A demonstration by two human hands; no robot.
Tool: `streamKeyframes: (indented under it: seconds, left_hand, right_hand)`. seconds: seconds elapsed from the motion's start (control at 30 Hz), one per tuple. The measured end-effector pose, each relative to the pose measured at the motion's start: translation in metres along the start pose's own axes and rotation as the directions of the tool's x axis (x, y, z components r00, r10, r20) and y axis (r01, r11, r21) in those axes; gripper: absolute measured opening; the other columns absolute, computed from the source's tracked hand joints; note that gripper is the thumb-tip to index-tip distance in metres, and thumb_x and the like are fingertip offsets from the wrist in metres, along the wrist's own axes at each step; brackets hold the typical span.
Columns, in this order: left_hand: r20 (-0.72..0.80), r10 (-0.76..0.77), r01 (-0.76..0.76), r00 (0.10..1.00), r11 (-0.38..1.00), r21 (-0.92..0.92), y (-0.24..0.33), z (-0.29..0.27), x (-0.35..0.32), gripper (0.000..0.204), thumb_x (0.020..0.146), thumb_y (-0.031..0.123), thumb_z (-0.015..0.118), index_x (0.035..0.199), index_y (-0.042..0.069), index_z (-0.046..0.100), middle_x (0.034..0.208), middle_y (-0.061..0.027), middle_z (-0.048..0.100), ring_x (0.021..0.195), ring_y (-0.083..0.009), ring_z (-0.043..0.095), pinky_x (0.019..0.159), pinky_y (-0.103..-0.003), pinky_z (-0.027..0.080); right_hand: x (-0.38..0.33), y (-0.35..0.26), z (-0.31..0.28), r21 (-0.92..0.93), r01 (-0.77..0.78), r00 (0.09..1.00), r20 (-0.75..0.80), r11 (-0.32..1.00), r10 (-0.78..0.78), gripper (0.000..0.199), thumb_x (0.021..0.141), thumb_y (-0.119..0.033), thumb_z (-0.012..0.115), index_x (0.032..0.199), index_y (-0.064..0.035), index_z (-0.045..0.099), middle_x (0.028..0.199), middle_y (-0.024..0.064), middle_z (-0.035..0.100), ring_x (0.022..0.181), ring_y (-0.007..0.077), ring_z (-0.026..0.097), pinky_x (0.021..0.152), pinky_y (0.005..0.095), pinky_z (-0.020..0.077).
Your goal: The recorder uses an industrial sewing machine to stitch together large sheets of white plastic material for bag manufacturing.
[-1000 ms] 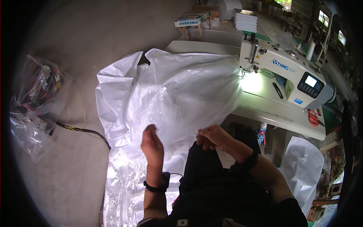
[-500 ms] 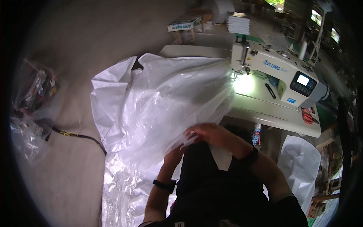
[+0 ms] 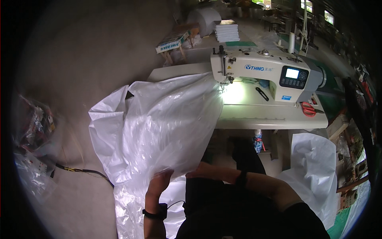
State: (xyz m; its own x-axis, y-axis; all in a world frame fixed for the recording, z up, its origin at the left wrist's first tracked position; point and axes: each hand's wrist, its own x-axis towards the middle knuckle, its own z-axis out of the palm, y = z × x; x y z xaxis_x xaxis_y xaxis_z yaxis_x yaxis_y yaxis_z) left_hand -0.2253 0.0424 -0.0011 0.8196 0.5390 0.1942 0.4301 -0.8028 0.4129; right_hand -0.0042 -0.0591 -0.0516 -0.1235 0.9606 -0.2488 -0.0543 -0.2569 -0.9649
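A large sheet of clear and white plastic point(image 3: 167, 115) spreads from under the needle of a sewing machine point(image 3: 258, 69) down toward my lap, creased and shiny. My left hand point(image 3: 161, 180) is closed at its near edge, gripping the plastic, the fingertips covered by it. Just right of it, my right hand point(image 3: 197, 170) reaches under or behind the same edge; its fingers are hidden. The machine's lamp lights the needle area, where the sheet's far corner lies.
On the machine table point(image 3: 254, 123) lie a black cutter point(image 3: 262, 94) and red-handled scissors point(image 3: 308, 109). White sheeting point(image 3: 312, 171) hangs at the right. Plastic bags point(image 3: 34, 123) and a black cable point(image 3: 85, 171) are on the floor at left. A white stack point(image 3: 227, 32) stands behind.
The view has shifted, so the machine appears further left. Both hands have come lower and nearer to me, and have moved apart; the right hand's fingers have passed out of sight.
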Motion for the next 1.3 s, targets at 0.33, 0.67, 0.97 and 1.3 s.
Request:
streamKeyframes:
  seconds: [0.33,0.67,0.97,1.3]
  left_hand:
    - [0.362,0.075,-0.13,0.929,0.983,0.131,0.11,-0.015,0.013,0.042,0.084,0.035,0.058,0.103,-0.002,0.058,0.096,-0.0205,0.063,0.096,-0.0343,0.061,0.081,-0.042,0.049]
    - [-0.019,0.231,-0.219,0.973,0.943,0.251,0.155,0.005,-0.014,0.012,0.085,0.014,0.053,0.09,0.007,0.061,0.079,-0.0114,0.063,0.071,-0.0289,0.063,0.062,-0.037,0.051]
    - [0.182,0.302,-0.319,0.936,0.945,0.074,0.188,0.032,-0.004,0.01,0.084,0.014,0.051,0.09,0.009,0.057,0.065,-0.0107,0.062,0.055,-0.0312,0.063,0.047,-0.042,0.05]
    - [0.394,0.411,-0.489,0.822,0.864,0.121,0.205,0.063,0.04,0.01,0.082,0.018,0.055,0.081,0.008,0.055,0.071,-0.0135,0.062,0.058,-0.0341,0.062,0.048,-0.043,0.049]
  right_hand:
    - [-0.032,-0.004,0.102,-0.184,0.375,0.606,0.79,0.909,-0.09,0.056,0.087,-0.015,0.059,0.139,-0.0088,0.038,0.116,0.0108,0.062,0.101,0.0213,0.058,0.085,0.035,0.0492]
    - [-0.051,0.05,-0.051,-0.014,-0.118,0.98,0.161,0.993,0.119,0.039,0.088,-0.012,0.053,0.124,0.0021,0.049,0.101,0.0188,0.065,0.101,0.0241,0.061,0.085,0.0393,0.0487]
    - [-0.033,0.056,-0.005,0.481,-0.105,0.971,-0.142,0.871,0.195,0.041,0.087,-0.022,0.056,0.122,-0.0007,0.051,0.1,0.0161,0.064,0.092,0.025,0.062,0.08,0.0386,0.0499]
    - [-0.097,0.009,-0.083,0.052,0.081,0.68,-0.733,0.995,-0.017,0.037,0.088,-0.02,0.052,0.118,0.0011,0.051,0.105,0.0214,0.062,0.094,0.031,0.062,0.081,0.0397,0.0494]
